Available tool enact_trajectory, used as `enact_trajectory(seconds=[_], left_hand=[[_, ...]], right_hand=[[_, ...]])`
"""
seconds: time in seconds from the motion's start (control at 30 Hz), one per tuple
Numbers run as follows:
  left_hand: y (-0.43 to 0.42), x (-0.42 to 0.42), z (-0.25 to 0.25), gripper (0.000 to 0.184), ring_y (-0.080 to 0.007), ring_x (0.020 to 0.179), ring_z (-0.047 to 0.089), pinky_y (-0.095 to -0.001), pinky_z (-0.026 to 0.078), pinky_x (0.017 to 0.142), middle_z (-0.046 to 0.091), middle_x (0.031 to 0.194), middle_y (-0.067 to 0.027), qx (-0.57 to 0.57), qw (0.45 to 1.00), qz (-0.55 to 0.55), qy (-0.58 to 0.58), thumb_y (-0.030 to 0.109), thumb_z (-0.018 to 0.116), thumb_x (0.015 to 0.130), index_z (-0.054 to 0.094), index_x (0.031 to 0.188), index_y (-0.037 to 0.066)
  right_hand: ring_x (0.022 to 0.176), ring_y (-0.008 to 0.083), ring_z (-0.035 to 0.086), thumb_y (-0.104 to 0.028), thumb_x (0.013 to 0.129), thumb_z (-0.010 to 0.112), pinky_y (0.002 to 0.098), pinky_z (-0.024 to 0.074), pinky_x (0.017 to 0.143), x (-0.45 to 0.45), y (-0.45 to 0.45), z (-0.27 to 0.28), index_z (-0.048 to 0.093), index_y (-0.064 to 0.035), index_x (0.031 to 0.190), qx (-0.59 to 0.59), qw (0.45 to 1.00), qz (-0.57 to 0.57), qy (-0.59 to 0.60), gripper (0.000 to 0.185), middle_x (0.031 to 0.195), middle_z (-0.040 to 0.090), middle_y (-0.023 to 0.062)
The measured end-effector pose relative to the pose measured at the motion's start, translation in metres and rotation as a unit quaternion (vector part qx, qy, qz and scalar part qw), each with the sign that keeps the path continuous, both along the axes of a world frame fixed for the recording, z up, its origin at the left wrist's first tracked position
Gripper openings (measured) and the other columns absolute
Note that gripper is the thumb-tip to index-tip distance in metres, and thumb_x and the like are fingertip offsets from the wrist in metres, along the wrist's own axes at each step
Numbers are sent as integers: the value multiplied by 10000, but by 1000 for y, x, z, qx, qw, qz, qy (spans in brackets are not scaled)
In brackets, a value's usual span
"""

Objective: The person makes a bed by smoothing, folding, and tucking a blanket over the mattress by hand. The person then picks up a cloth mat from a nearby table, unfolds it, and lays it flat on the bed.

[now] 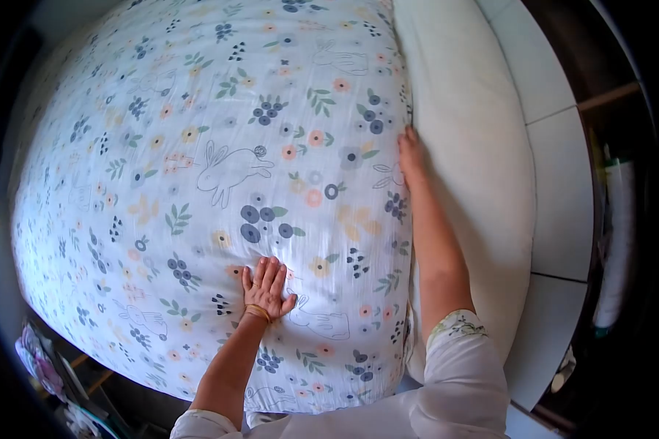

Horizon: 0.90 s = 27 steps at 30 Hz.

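A white cover (220, 95) printed with rabbits, flowers and leaves spreads over a large padded surface. My left hand (266, 290), with a yellow band at its wrist, lies flat on the cover in the lower middle, fingers spread. At the cover's right edge is my right hand (410, 152), beside a plain cream surface (476, 168). Its fingers point away from me along that edge and are partly hidden, so whether they hold the cloth cannot be made out.
Pale panels (560, 175) run along the right side, with a dark shelf holding a white roll-like object (613, 249) beyond. Bunched cloth items (40, 358) are at the lower left, beside the bed-like surface.
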<state>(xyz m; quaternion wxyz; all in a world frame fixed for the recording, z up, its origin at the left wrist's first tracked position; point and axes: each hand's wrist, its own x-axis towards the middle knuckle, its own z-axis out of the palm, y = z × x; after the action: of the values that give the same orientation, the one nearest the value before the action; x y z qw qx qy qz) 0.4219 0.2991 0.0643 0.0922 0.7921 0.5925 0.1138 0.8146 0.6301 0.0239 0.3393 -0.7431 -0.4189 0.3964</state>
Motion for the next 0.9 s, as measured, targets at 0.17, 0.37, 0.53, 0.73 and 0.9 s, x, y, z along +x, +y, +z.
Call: enact_trajectory(seconds=[0.17,0.37,0.53,0.73,0.9], left_hand=[[0,-1,-1,696,-309,1353,235,-583,77,1057,334,1427,-117,-4,1000,5,3,520,453,745,446,1303,104],[-1,0,0,694,-295,1352,236,-586,88,1052,337,1427,-107,-8,1000,13,5,545,459,740,472,1285,116],[-2,0,-3,708,-338,1340,249,-582,79,1054,341,1416,-137,4,1000,-5,-2,561,424,768,447,1294,87],[-4,-3,1,696,-241,1373,187,-567,53,1059,307,1450,-68,-98,995,19,-15,603,440,767,465,1314,173],[1,-4,8,686,-249,1355,225,-546,89,1062,302,1450,-62,-66,996,11,-62,567,439,785,422,1338,162]], right_hand=[[1131,288,510,-417,919,440,363,412,929,-1,7,-20,483,23,1262,-99,980,-36,171,559,1227,541,192],[1099,348,522,-312,893,506,384,436,900,-16,2,43,474,8,1274,-240,930,158,-229,498,1228,507,257],[1179,382,443,-330,888,498,402,393,960,-56,0,120,400,0,1319,70,923,173,-337,551,1299,429,257],[1229,339,418,-508,890,424,369,349,1004,-40,114,43,405,21,1315,47,998,35,-22,679,1324,436,226],[1194,333,466,-543,886,405,350,365,986,-7,69,27,451,35,1283,-58,996,44,-49,703,1297,475,228]])
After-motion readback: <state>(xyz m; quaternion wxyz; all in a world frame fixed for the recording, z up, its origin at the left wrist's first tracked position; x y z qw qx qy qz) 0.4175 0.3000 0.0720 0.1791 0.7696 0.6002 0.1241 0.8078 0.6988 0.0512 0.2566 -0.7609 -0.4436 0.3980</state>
